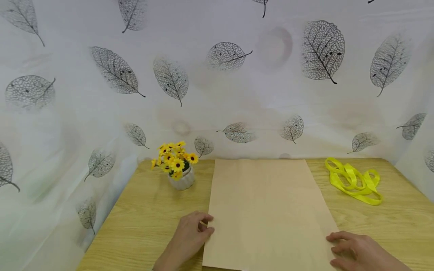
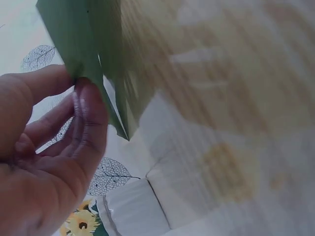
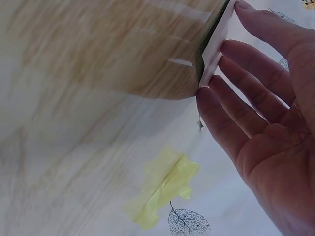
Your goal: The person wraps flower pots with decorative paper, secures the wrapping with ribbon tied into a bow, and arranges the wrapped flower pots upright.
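A large tan paper sheet (image 1: 268, 210) lies flat on the wooden table, its far end near the table's back edge. My left hand (image 1: 188, 235) is at its left edge, with thumb and forefinger apart and their tips just over the margin. In the left wrist view, those fingertips meet a dark green edge (image 2: 74, 44). Across the sheet, my right hand (image 1: 361, 250) touches the right edge with spread fingers. The right wrist view shows its nearly straight fingers (image 3: 256, 73) lined up along a pale, narrow edge (image 3: 214, 51).
A ribbed white pot of yellow artificial flowers (image 1: 182, 177) stands back left of the sheet. Loosely looped yellow ribbon (image 1: 356, 192) lies at the back right. Behind the wooden table (image 1: 135, 222) hangs a white leaf-print curtain (image 1: 237, 98).
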`<action>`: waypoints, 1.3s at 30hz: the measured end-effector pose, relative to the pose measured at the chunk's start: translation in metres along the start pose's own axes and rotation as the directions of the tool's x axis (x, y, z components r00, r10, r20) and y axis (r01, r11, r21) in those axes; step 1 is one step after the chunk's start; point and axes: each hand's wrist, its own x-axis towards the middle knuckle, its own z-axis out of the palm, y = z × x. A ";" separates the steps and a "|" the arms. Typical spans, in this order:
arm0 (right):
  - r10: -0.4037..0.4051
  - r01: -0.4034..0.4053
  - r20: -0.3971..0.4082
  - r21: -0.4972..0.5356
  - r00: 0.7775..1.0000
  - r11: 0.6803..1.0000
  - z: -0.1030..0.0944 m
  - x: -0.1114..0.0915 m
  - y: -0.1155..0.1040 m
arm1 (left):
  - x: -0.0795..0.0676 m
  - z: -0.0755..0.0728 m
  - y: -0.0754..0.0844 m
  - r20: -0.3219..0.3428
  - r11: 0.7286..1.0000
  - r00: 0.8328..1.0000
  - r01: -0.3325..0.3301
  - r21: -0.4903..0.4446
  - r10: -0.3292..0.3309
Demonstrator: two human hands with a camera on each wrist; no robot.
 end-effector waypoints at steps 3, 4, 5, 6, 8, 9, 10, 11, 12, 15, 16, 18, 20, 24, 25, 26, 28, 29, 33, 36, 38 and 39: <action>0.019 -0.019 0.011 0.011 1.000 1.000 0.000 0.000 0.000 | 0.001 -0.001 0.001 0.042 0.999 0.999 0.026 0.030 -0.027; 0.020 -0.020 0.013 0.012 1.000 1.000 0.000 0.000 0.000 | 0.002 -0.001 0.001 0.056 0.999 0.998 0.032 0.039 -0.035; 0.017 -0.018 0.013 0.008 1.000 1.000 0.000 0.000 0.000 | 0.002 0.000 0.001 0.067 0.998 0.997 0.037 0.048 -0.040; 0.013 -0.013 0.012 0.003 1.000 1.000 0.000 0.000 0.000 | 0.003 0.000 0.001 0.074 0.998 0.996 0.036 0.059 -0.040; 0.008 -0.008 0.012 0.001 1.000 1.000 -0.001 0.000 0.000 | 0.004 0.000 0.000 0.090 0.997 0.995 0.039 0.071 -0.045; -0.001 0.001 0.010 -0.005 1.000 1.000 -0.001 0.000 0.000 | 0.004 0.001 0.000 0.093 0.996 0.995 0.039 0.078 -0.047; -0.004 0.004 0.009 -0.007 1.000 1.000 -0.001 0.000 0.000 | 0.004 0.001 -0.001 0.096 0.996 0.994 0.037 0.083 -0.045; -0.015 0.015 0.004 -0.011 1.000 1.000 -0.001 -0.001 0.000 | 0.004 0.001 -0.001 0.099 0.996 0.994 0.037 0.086 -0.045; -0.016 0.016 0.005 -0.010 1.000 1.000 -0.001 -0.001 0.000 | 0.005 0.002 -0.001 0.100 0.995 0.994 0.036 0.089 -0.045; -0.046 0.045 -0.008 -0.029 0.999 0.999 -0.002 -0.002 -0.001 | 0.005 0.002 -0.002 0.100 0.995 0.994 0.036 0.096 -0.046; -0.043 0.042 -0.007 -0.032 0.999 0.999 -0.002 -0.002 -0.001 | 0.005 0.003 -0.002 0.101 0.994 0.994 0.038 0.098 -0.048; -0.042 0.042 -0.005 -0.033 0.999 0.999 -0.003 -0.002 -0.002 | 0.005 0.003 -0.002 0.098 0.994 0.994 0.039 0.102 -0.049; -0.035 0.035 -0.002 -0.036 0.999 0.999 -0.003 -0.002 -0.003 | 0.005 0.003 -0.001 0.094 0.993 0.994 0.038 0.109 -0.048; -0.030 0.030 0.001 -0.031 1.000 0.999 -0.003 -0.001 -0.002 | 0.005 0.004 0.000 0.092 0.992 0.994 0.042 0.123 -0.053; -0.024 0.024 0.003 -0.030 1.000 0.999 -0.003 -0.001 -0.002 | 0.005 0.004 0.000 0.092 0.991 0.994 0.046 0.126 -0.058; -0.024 0.024 0.001 -0.030 1.000 0.999 -0.002 -0.001 -0.002 | 0.005 0.004 0.000 0.092 0.991 0.994 0.048 0.128 -0.060; -0.018 0.018 -0.001 -0.034 1.000 0.999 -0.002 -0.001 -0.001 | 0.006 0.004 0.000 0.093 0.990 0.993 0.058 0.128 -0.070; -0.018 0.018 -0.003 -0.039 1.000 0.999 -0.001 -0.002 -0.001 | 0.006 0.004 0.000 0.088 0.990 0.993 0.060 0.131 -0.072; -0.002 0.002 -0.006 -0.045 1.000 0.999 -0.001 -0.002 -0.001 | 0.007 0.004 0.000 0.081 0.987 0.994 0.067 0.144 -0.079; -0.004 0.003 -0.018 -0.062 1.000 0.998 -0.001 -0.002 -0.001 | 0.008 0.003 0.000 0.079 0.985 0.994 0.059 0.163 -0.073; -0.024 0.022 -0.032 -0.074 0.999 0.997 -0.001 -0.002 -0.001 | 0.008 0.003 -0.001 0.084 0.984 0.994 0.050 0.169 -0.065; -0.030 0.027 -0.037 -0.081 0.999 0.996 -0.001 -0.002 -0.001 | 0.008 0.002 -0.001 0.089 0.985 0.994 0.051 0.166 -0.067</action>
